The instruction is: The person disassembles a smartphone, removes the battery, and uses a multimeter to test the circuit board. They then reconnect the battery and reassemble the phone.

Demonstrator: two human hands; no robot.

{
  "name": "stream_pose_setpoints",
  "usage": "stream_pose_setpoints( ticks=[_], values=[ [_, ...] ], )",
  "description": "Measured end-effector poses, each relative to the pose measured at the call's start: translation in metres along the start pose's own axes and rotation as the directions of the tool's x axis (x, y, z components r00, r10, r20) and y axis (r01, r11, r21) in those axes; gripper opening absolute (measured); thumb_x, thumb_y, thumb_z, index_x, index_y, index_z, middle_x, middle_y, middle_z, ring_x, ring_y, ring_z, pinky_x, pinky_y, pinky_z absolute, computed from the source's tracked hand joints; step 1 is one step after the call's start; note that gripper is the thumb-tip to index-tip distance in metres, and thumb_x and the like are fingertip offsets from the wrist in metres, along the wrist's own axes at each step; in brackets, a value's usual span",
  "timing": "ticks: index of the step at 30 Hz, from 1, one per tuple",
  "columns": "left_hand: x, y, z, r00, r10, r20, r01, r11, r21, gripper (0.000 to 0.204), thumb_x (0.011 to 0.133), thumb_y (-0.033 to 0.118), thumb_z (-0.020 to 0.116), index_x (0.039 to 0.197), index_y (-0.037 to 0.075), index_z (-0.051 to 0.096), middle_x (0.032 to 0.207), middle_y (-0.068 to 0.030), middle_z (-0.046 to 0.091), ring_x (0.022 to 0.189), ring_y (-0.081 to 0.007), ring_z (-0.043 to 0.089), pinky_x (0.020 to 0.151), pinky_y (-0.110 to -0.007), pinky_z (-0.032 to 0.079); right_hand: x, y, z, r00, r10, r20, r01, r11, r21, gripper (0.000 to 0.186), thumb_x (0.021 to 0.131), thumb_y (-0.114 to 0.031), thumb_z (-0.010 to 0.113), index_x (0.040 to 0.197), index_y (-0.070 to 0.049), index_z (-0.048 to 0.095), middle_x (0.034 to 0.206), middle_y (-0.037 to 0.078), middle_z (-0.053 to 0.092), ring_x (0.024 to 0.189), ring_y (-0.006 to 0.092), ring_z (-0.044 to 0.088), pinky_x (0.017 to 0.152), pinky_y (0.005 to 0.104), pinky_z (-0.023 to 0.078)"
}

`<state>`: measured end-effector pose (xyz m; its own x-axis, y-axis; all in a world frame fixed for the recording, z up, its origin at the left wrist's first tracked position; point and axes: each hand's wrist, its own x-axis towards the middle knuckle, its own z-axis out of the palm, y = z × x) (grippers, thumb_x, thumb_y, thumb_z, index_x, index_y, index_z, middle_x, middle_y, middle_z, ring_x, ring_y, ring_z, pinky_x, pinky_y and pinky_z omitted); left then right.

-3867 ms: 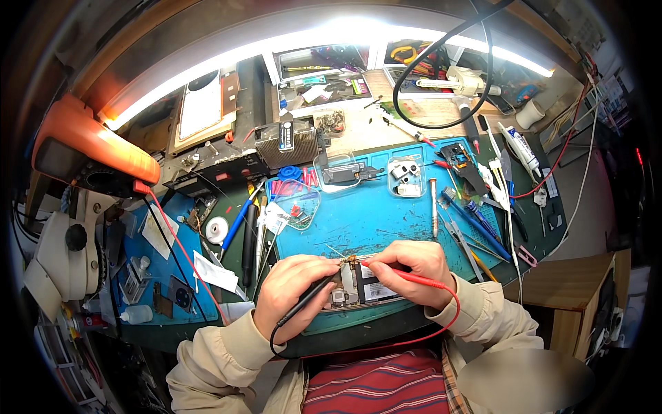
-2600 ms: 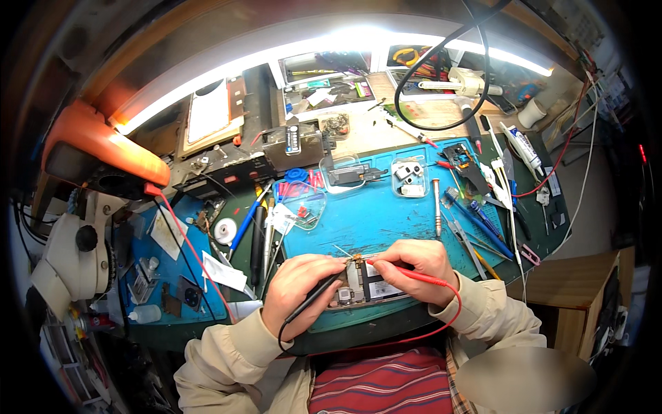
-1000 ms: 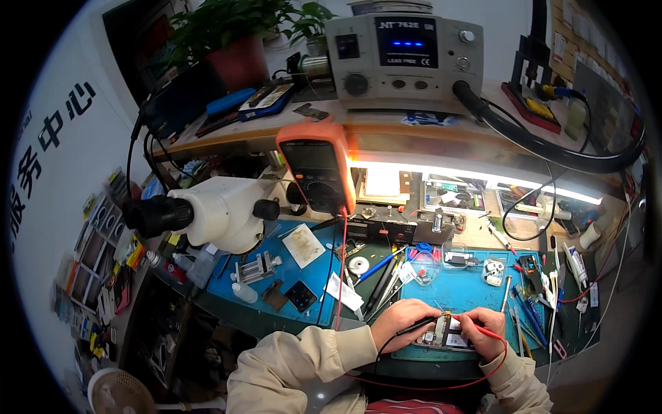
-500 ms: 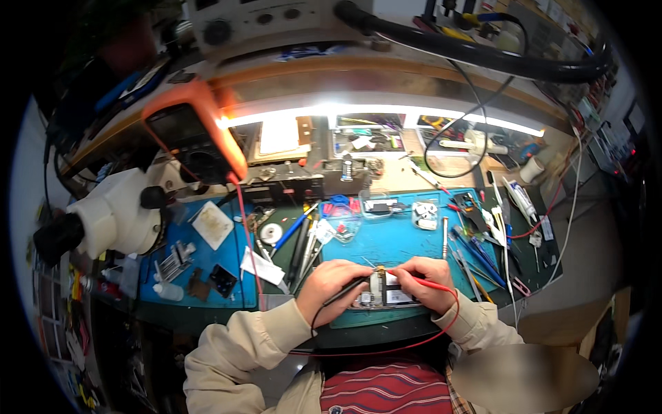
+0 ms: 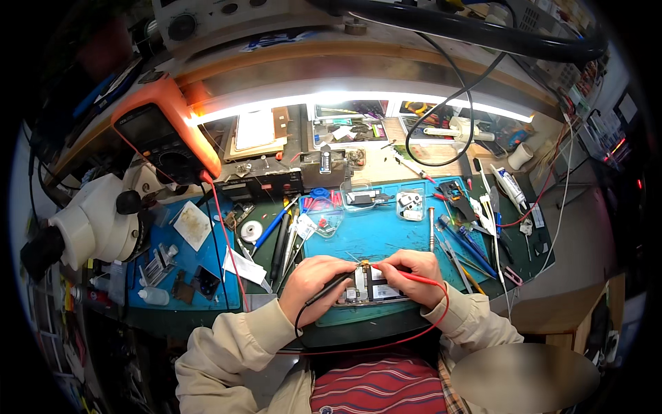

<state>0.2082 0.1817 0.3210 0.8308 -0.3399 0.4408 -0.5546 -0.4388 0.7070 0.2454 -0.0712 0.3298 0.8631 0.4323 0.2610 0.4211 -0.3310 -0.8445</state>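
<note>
My left hand is closed round a black multimeter probe. A red multimeter probe is pinched in my right hand. Both tips meet close together at the upper edge of an opened phone, by a small golden part; whether they touch it is too small to tell. The phone lies on the near part of the blue mat, its dark battery and inner parts showing. An orange multimeter stands tilted at the upper left, a red lead hanging from it.
A white microscope stands at the left. Pens and tools lie left of the mat's middle, tweezers and screwdrivers at the right. Clear plastic boxes with small parts sit behind the phone. A black hose arches overhead.
The whole view has shifted, so the bench appears farther left and slightly higher. Both hands keep hold of their probes at the phone's upper edge.
</note>
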Motion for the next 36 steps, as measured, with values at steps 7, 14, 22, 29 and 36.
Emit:
stream_pose_setpoints(
  ticks=[7,14,22,29,36],
  values=[
    [-0.001,0.0,0.0,1.0,-0.022,0.012,0.022,1.0,0.016,0.028,0.087,0.009,0.076,0.114,0.007,0.071,0.109,-0.0088,0.075,0.103,-0.0285,0.07,0.091,-0.04,0.052,0.001,-0.001,-0.001,1.0,-0.005,0.002,0.005,1.0,-0.027,0.011,0.091,-0.01,0.075,0.093,0.0,0.077,0.08,0.011,0.074,0.067,0.0173,0.07,0.06,0.0297,0.054],
    [0.0,0.002,-0.001,0.999,-0.032,0.023,0.032,0.999,0.014,0.028,0.087,0.008,0.076,0.115,0.006,0.071,0.11,-0.0094,0.074,0.104,-0.0284,0.07,0.091,-0.04,0.052,0.0,0.001,0.001,1.0,-0.016,-0.016,0.016,0.999,-0.03,0.011,0.09,-0.011,0.076,0.091,-0.001,0.076,0.079,0.012,0.073,0.066,0.0211,0.07,0.06,0.0314,0.054],
    [0.001,0.002,-0.001,0.999,-0.027,0.03,0.026,0.999,0.022,0.028,0.087,0.008,0.076,0.114,0.006,0.071,0.11,-0.0094,0.075,0.103,-0.0288,0.07,0.091,-0.04,0.052,0.0,0.003,0.001,0.999,-0.034,-0.024,0.033,0.999,-0.037,0.01,0.09,-0.012,0.076,0.092,-0.001,0.077,0.079,0.012,0.073,0.066,0.0212,0.07,0.059,0.0316,0.054],
    [0.001,0.003,-0.001,0.999,-0.03,0.031,0.029,0.999,0.023,0.028,0.086,0.006,0.076,0.113,0.006,0.07,0.111,-0.0097,0.075,0.103,-0.029,0.07,0.091,-0.04,0.052,0.0,0.002,0.001,0.999,-0.034,-0.027,0.033,0.999,-0.035,0.01,0.09,-0.011,0.076,0.091,-0.002,0.077,0.079,0.013,0.073,0.066,0.0224,0.071,0.059,0.0319,0.054],
    [0.0,0.008,-0.003,0.998,-0.066,-0.016,0.066,0.998,-0.001,0.028,0.085,0.003,0.075,0.112,0.005,0.07,0.112,-0.0098,0.075,0.104,-0.0293,0.07,0.093,-0.039,0.052,-0.009,0.009,-0.002,0.979,0.164,-0.117,-0.125,0.949,0.29,0.011,0.093,-0.008,0.073,0.094,0.002,0.076,0.074,0.006,0.071,0.063,0.0089,0.063,0.057,0.0255,0.05]
  ],
)
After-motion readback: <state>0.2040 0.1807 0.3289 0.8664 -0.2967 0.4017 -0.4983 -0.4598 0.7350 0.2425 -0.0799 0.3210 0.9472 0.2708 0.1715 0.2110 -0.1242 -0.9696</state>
